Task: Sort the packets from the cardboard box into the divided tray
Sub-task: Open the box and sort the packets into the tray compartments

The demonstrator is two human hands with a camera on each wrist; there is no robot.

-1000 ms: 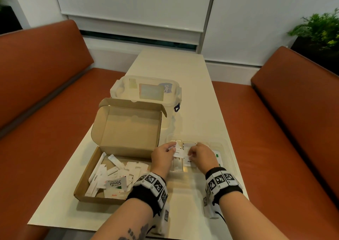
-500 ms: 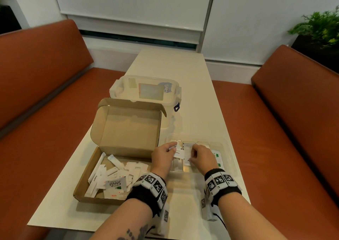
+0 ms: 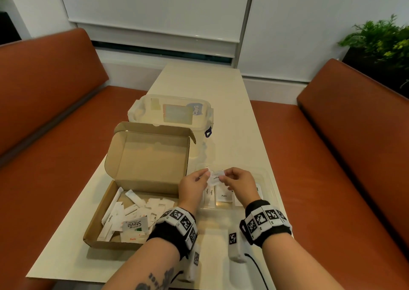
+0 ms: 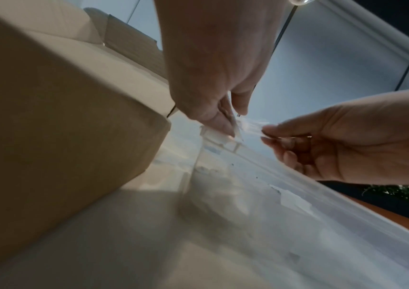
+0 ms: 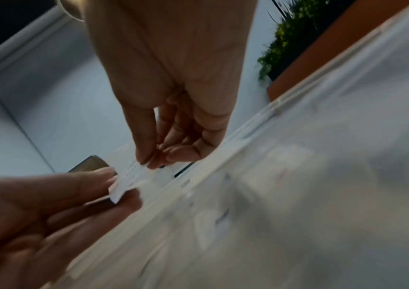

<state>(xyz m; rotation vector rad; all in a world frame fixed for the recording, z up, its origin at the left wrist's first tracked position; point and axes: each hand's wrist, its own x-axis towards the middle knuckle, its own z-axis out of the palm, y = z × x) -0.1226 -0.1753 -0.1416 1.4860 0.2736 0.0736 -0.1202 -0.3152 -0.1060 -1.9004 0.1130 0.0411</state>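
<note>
Both hands hover over the clear divided tray [image 3: 269,180], to the right of the cardboard box [image 3: 95,230]. My left hand [image 3: 207,175] pinches small white packets [image 3: 215,176] by their left edge. My right hand [image 3: 222,179] pinches the right edge of one marked Pepper. In the left wrist view the left hand [image 4: 228,121] and right hand [image 4: 268,133] meet at the packets [image 4: 250,125]. The right wrist view shows the right hand [image 5: 149,162], the left hand [image 5: 121,187] and the packets [image 5: 129,181]. Sugar sticks [image 3: 209,197] and a Pepper packet [image 3: 224,195] lie in tray compartments. Several loose packets [image 3: 135,212] fill the box.
The box lid [image 3: 148,156] stands upright just left of the hands. A clear lidded container [image 3: 174,114] sits behind it. The cream table [image 3: 230,112] is narrow, with orange benches [image 3: 332,179] on both sides. A Stevia packet [image 3: 135,225] lies near the box front.
Both hands have risen a little above the tray and drawn closer together. The right hand now pinches the Pepper packet that the left hand holds out.
</note>
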